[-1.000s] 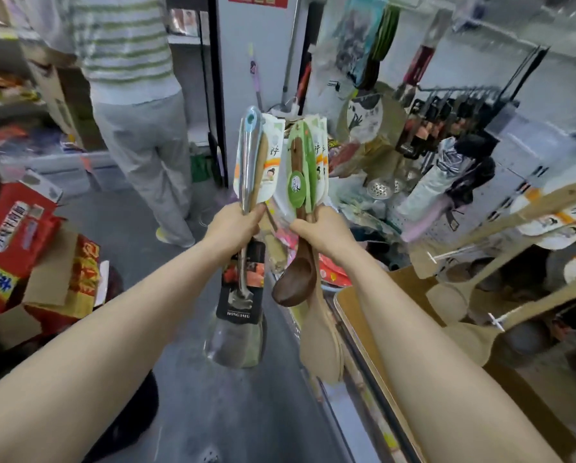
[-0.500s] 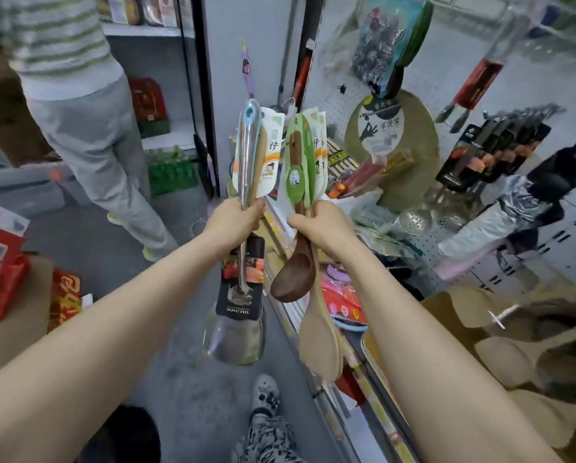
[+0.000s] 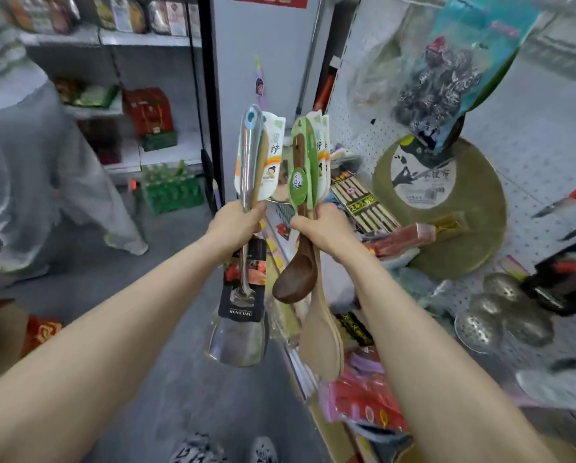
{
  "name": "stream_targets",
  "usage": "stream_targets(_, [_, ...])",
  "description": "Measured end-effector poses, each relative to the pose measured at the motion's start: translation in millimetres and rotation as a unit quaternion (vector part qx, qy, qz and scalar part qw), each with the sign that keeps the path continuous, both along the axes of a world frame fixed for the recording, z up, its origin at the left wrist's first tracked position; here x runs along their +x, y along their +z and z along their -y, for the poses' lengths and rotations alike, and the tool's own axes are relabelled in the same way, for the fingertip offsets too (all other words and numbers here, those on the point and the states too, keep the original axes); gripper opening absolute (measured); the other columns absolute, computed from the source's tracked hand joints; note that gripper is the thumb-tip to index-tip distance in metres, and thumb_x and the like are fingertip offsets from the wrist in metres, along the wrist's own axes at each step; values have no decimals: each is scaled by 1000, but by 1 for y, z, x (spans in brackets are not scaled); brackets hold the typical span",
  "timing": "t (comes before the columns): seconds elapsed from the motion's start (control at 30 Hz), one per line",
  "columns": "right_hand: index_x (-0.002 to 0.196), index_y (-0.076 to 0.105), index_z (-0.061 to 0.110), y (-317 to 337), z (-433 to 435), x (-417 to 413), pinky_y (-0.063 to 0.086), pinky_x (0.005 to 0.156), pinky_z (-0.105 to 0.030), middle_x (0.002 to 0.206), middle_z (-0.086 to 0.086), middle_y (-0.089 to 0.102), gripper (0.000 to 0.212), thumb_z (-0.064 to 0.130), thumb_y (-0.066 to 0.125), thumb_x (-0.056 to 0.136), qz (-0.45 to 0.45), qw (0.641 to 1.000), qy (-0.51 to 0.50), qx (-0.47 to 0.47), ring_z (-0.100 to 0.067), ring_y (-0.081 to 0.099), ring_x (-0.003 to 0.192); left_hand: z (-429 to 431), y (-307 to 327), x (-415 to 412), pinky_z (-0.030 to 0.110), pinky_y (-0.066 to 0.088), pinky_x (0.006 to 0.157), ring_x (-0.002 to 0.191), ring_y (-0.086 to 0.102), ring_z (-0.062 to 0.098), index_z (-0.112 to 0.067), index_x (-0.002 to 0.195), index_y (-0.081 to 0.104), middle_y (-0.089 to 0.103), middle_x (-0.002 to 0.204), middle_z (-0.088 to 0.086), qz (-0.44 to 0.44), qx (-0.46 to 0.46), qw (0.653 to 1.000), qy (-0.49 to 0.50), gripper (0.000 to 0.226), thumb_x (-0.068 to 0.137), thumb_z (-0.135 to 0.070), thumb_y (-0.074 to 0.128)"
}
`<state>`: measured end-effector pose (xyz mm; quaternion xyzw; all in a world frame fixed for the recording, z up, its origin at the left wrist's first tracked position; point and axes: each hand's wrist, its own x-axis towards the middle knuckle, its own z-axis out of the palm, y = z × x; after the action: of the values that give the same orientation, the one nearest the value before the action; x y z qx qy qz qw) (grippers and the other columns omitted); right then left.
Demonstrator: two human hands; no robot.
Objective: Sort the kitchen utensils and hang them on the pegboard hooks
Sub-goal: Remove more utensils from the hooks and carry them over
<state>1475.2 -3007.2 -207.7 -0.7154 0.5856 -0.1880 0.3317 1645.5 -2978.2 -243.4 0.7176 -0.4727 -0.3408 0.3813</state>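
Over at the far left of the frame, a person in grey trousers [image 3: 29, 162] stands by shelves [image 3: 139, 40] of packaged goods. Just left of centre, the left hand [image 3: 235, 225] is clamped round the handle of a steel spatula [image 3: 238, 339] and a carded wooden utensil [image 3: 263, 158]; the spatula hangs blade-down. Just right of centre, close beside it, the right hand [image 3: 320, 225] grips a bundle: a dark wooden spoon [image 3: 296, 282] with a green card, bowl downward, and pale wooden spatulas [image 3: 321, 342] hanging lower. Both bundles are held up mid-frame, off the hooks, left of the white pegboard [image 3: 540, 128] that fills the right side. Against the pegboard are a round yellowish board [image 3: 463, 235] and, at the lower right, perforated metal strainers [image 3: 500, 309].
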Motion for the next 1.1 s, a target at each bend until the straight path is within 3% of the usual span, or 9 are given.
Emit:
stream_targets(0.1, [101, 64, 1, -3, 35, 23, 48, 72, -42, 94, -16, 66, 36, 33, 65, 86, -1, 1000, 1, 8, -34, 63, 93, 36, -3, 24, 33, 39, 69, 67, 51, 23, -18, 68, 51, 56, 65, -2, -15, 3, 1000, 4, 40, 97, -45, 49])
stream_targets(0.33, [77, 59, 19, -6, 116, 91, 45, 68, -34, 79, -5, 62, 17, 31, 67, 86, 7, 1000, -21, -2, -29, 61, 85, 121, -7, 96, 36, 47, 72, 70, 56, 23, -8, 87, 61, 59, 71, 0, -2, 17, 1000, -19, 44, 96, -50, 49])
stream_targets(0.43, [66, 47, 25, -2, 149, 135, 37, 57, -30, 67, 6, 50, 30, 27, 66, 88, -2, 999, -37, -1, -19, 52, 71, 159, -2, 143, 39, 52, 79, 73, 59, 26, -12, 85, 60, 61, 73, 1, -1, 7, 999, -33, 38, 97, -47, 49])
stream_targets(0.6, [67, 43, 26, -13, 196, 194, 33, 54, -31, 68, 7, 47, 32, 34, 67, 86, -5, 998, -59, 14, -23, 52, 77, 214, -4, 205, 40, 51, 84, 81, 61, 29, -8, 97, 66, 64, 82, 5, 3, 16, 999, -52, 42, 97, -48, 50])
stream_targets(0.7, [67, 44, 25, -22, 219, 215, 34, 57, -32, 68, 6, 48, 32, 36, 67, 86, -1, 997, -76, 32, -24, 53, 78, 242, -11, 227, 41, 52, 83, 81, 62, 29, -12, 89, 63, 65, 82, 5, 5, 27, 997, -70, 40, 96, -49, 51])
stream_targets(0.87, [69, 49, 25, -32, 260, 231, 45, 71, -34, 75, 3, 57, 34, 53, 67, 73, 1, 992, -117, 56, -28, 61, 87, 294, -28, 242, 42, 53, 89, 90, 66, 30, -16, 96, 64, 69, 89, 7, -19, 52, 994, -94, 41, 93, -55, 54])
stream_targets(0.93, [71, 52, 23, -40, 282, 231, 49, 77, -38, 86, -6, 64, 30, 47, 69, 75, 13, 989, -135, 58, -30, 64, 91, 320, -33, 243, 38, 53, 84, 85, 65, 26, -12, 99, 65, 68, 85, 5, -25, 60, 992, -106, 45, 92, -55, 54])
stream_targets(1.0, [79, 62, 12, -48, 306, 228, 53, 79, -42, 90, -14, 69, 28, 39, 70, 80, 19, 986, -153, 56, -32, 66, 90, 346, -38, 242, 31, 49, 68, 68, 59, 19, -10, 96, 65, 64, 73, -1, -30, 63, 990, -120, 46, 93, -55, 55])
stream_targets(1.1, [83, 65, 1, -57, 351, 225, 55, 75, -44, 81, -16, 70, 32, 33, 69, 80, 37, 981, -178, 60, -32, 67, 80, 392, -43, 242, 27, 34, 52, 52, 46, 12, -11, 92, 63, 58, 65, -3, -24, 73, 986, -145, 43, 93, -53, 55])
